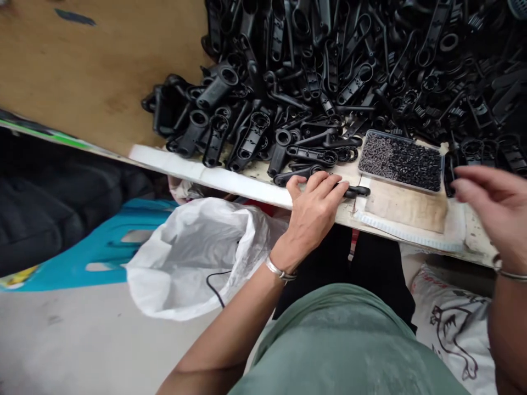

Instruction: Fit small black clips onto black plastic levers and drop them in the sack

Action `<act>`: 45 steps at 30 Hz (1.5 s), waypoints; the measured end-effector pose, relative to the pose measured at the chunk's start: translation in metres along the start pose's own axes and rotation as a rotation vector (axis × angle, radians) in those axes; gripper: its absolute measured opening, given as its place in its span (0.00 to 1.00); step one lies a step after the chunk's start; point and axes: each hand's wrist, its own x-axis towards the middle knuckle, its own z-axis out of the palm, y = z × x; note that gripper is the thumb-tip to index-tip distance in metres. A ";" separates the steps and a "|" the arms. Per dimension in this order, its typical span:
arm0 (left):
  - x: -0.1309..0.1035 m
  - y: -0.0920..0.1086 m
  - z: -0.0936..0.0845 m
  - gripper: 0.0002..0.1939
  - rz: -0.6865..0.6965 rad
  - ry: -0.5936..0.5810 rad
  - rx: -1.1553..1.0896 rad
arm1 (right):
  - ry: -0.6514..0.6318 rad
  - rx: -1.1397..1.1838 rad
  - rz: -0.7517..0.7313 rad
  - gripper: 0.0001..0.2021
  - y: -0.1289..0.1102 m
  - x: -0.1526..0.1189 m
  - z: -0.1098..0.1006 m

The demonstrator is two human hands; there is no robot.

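On the desk [94, 82] the left hand [313, 214] grips a black part [359, 191], presumably steadying it — the right hand [496, 206], hold unclear, should come closer

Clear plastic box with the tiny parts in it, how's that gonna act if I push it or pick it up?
The box may feel heavy for its size, since small parts cover its bottom thickly. Being low and broad, it probably won't tip when pushed. If tilted, it could spill, as no lid shows on it.
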 end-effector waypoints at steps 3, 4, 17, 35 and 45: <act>0.005 -0.001 0.001 0.11 -0.039 -0.021 -0.092 | -0.226 0.249 0.002 0.14 -0.016 -0.009 0.043; 0.007 -0.002 0.000 0.11 -0.049 -0.031 -0.114 | -0.292 0.292 -0.026 0.15 -0.021 -0.012 0.055; 0.017 -0.002 -0.017 0.13 0.054 -0.115 -0.275 | -0.189 0.253 -0.442 0.11 -0.054 -0.013 0.107; 0.018 0.011 0.000 0.16 0.040 -0.303 0.053 | -0.036 -0.090 -0.654 0.21 0.035 -0.043 0.038; 0.019 0.022 0.002 0.12 0.081 -0.056 -0.032 | -0.151 -0.360 -0.746 0.14 0.048 -0.024 0.039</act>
